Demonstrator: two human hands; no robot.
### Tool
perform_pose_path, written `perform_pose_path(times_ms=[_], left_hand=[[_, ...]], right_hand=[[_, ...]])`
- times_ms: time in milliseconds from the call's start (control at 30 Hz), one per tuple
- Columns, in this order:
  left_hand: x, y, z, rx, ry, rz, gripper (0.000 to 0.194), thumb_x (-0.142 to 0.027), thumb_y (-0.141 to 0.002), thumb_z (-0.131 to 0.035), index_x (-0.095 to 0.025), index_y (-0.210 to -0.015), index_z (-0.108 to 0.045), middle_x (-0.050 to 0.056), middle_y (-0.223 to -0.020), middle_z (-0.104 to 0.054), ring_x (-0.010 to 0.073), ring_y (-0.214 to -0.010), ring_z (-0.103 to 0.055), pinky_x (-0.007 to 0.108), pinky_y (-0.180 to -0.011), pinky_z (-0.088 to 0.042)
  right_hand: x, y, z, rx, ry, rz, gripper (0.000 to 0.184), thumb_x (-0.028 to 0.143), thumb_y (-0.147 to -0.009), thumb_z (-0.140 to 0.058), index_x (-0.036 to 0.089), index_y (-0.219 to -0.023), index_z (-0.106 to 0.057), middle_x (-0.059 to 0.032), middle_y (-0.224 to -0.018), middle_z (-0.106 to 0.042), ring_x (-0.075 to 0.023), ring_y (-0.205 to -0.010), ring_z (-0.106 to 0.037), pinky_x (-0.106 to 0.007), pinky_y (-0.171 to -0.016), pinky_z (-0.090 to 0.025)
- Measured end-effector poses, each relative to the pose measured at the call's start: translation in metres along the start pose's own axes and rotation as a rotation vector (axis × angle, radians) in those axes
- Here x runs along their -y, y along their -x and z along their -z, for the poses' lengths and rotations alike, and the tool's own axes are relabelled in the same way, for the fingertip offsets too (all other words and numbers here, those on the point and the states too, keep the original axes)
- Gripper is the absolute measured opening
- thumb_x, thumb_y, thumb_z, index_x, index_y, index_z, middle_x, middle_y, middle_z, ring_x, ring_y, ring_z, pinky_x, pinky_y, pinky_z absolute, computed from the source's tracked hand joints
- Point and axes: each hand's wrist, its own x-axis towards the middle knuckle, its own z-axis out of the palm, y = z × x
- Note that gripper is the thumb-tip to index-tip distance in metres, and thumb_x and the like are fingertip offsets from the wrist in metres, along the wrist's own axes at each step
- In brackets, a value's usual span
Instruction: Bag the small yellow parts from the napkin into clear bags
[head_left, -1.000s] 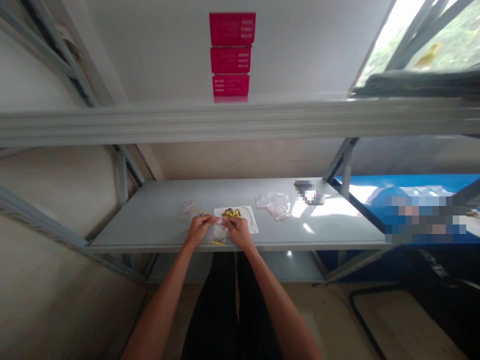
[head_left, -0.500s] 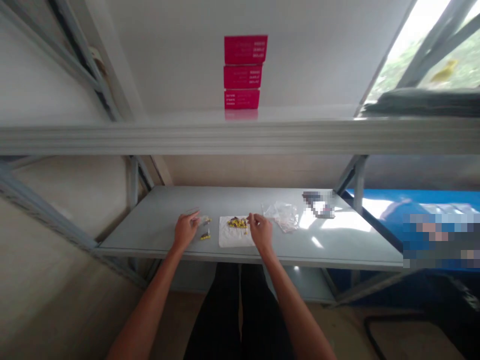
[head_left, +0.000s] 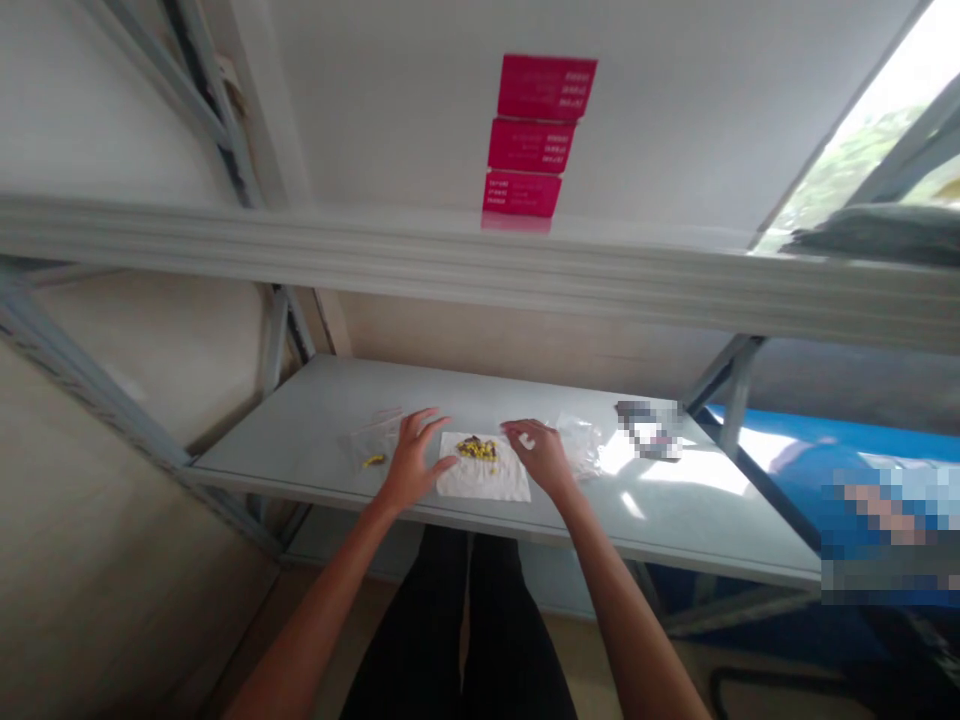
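A heap of small yellow and dark pieces [head_left: 478, 450] lies on a white cloth or paper sheet [head_left: 484, 485] on the grey shelf. My left hand [head_left: 415, 460] is open at the sheet's left edge, fingers and thumb spread, with nothing seen in it. To its left lies a clear plastic bag [head_left: 356, 445] with a few yellow pieces [head_left: 373, 461] in its lower part. Over the sheet's right side, my right hand [head_left: 546, 458] has its fingertips drawn together in a pinch. Whatever they hold is too small or hidden to name.
Crumpled clear plastic bags [head_left: 583, 448] lie right of my right hand. A pixelated item [head_left: 649, 430] sits farther right on the shelf [head_left: 300, 430]. Pink boxes [head_left: 529, 145] are stacked on the upper shelf, whose beam [head_left: 450, 270] crosses in front. Blue material [head_left: 787, 440] is beyond the right post.
My left hand has let go of the plastic bag, moved right towards the sheet and opened. The bag now lies on the shelf. The camera view has tilted.
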Motion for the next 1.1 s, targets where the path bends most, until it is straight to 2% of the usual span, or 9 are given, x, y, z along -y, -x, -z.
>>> perform_pose_path(times_ms=[67, 167, 233, 300, 400, 500, 600, 767, 1100], left_hand=[[-0.018, -0.008, -0.007, 0.007, 0.131, 0.023, 0.058, -0.041, -0.079, -0.081, -0.024, -0.131, -0.064, 0.012, -0.135, -0.062, 0.0300, -0.128, -0.054, 0.045, -0.112, -0.041], [-0.023, -0.015, -0.013, 0.015, 0.295, 0.179, 0.024, -0.039, -0.083, -0.076, -0.020, -0.098, -0.075, 0.008, -0.096, -0.075, 0.0247, -0.094, -0.069, 0.039, -0.093, -0.052], [-0.012, -0.014, -0.015, 0.003, 0.382, 0.277, 0.020, -0.038, -0.082, -0.075, -0.018, -0.086, -0.074, 0.007, -0.086, -0.075, 0.0223, -0.083, -0.069, 0.035, -0.084, -0.054], [0.003, -0.010, -0.018, -0.015, 0.472, 0.331, 0.022, -0.039, -0.081, -0.074, -0.018, -0.086, -0.073, 0.007, -0.088, -0.074, 0.0217, -0.085, -0.070, 0.033, -0.081, -0.055], [0.023, -0.002, -0.025, -0.129, 0.712, 0.453, 0.029, -0.045, -0.081, -0.072, -0.018, -0.089, -0.065, 0.005, -0.088, -0.070, 0.0200, -0.083, -0.070, 0.031, -0.074, -0.056], [0.032, 0.006, -0.033, -0.254, 0.867, 0.553, 0.037, -0.046, -0.076, -0.075, -0.020, -0.096, -0.058, 0.002, -0.086, -0.068, 0.0160, -0.075, -0.068, 0.029, -0.071, -0.054], [0.033, 0.010, -0.035, -0.288, 0.870, 0.575, 0.043, -0.042, -0.073, -0.078, -0.020, -0.104, -0.059, 0.000, -0.084, -0.068, 0.0140, -0.075, -0.066, 0.028, -0.076, -0.054], [0.029, 0.014, -0.035, -0.210, 0.808, 0.603, 0.048, -0.033, -0.062, -0.085, -0.016, -0.103, -0.067, 0.002, -0.079, -0.070, 0.0165, -0.075, -0.068, 0.029, -0.074, -0.053], [0.020, 0.014, -0.031, -0.012, 0.658, 0.556, 0.041, -0.046, -0.073, -0.078, -0.015, -0.100, -0.079, 0.011, -0.090, -0.081, 0.0261, -0.083, -0.075, 0.036, -0.077, -0.058]], right_hand=[[0.023, -0.003, -0.009, 0.110, -0.244, 0.027, 0.023, 0.035, -0.094, -0.059, 0.023, -0.100, -0.077, -0.0054, -0.095, -0.078, -0.0184, -0.076, -0.068, -0.030, -0.074, -0.053], [0.033, 0.002, -0.022, 0.037, -0.416, -0.054, 0.025, 0.039, -0.090, -0.063, 0.020, -0.101, -0.074, -0.0058, -0.092, -0.077, -0.0179, -0.077, -0.069, -0.027, -0.070, -0.053], [0.021, 0.010, -0.028, -0.094, -0.371, -0.133, 0.022, 0.036, -0.089, -0.060, 0.018, -0.095, -0.073, -0.0072, -0.092, -0.077, -0.0178, -0.076, -0.069, -0.028, -0.071, -0.053], [0.003, 0.017, -0.032, -0.160, -0.245, -0.216, 0.019, 0.030, -0.087, -0.059, 0.017, -0.086, -0.072, -0.0072, -0.085, -0.076, -0.0181, -0.072, -0.067, -0.028, -0.069, -0.053], [-0.022, 0.020, -0.037, -0.120, -0.092, -0.284, 0.021, 0.017, -0.083, -0.055, 0.017, -0.089, -0.074, -0.0066, -0.088, -0.076, -0.0176, -0.072, -0.067, -0.028, -0.072, -0.052], [-0.032, 0.014, -0.043, -0.028, 0.017, -0.261, 0.033, 0.008, -0.083, -0.053, 0.020, -0.101, -0.077, -0.0066, -0.100, -0.076, -0.0170, -0.078, -0.068, -0.027, -0.077, -0.051], [-0.033, 0.008, -0.048, 0.058, 0.081, -0.214, 0.027, 0.013, -0.088, -0.058, 0.023, -0.100, -0.080, -0.0073, -0.103, -0.075, -0.0187, -0.087, -0.069, -0.027, -0.079, -0.050], [-0.031, 0.003, -0.051, 0.114, 0.180, -0.235, 0.020, 0.016, -0.088, -0.064, 0.024, -0.093, -0.081, -0.0076, -0.099, -0.074, -0.0194, -0.086, -0.069, -0.026, -0.077, -0.048], [-0.018, -0.007, -0.050, 0.105, 0.274, -0.208, 0.034, 0.003, -0.077, -0.064, 0.018, -0.103, -0.079, -0.0102, -0.098, -0.072, -0.0184, -0.081, -0.068, -0.026, -0.077, -0.050]])
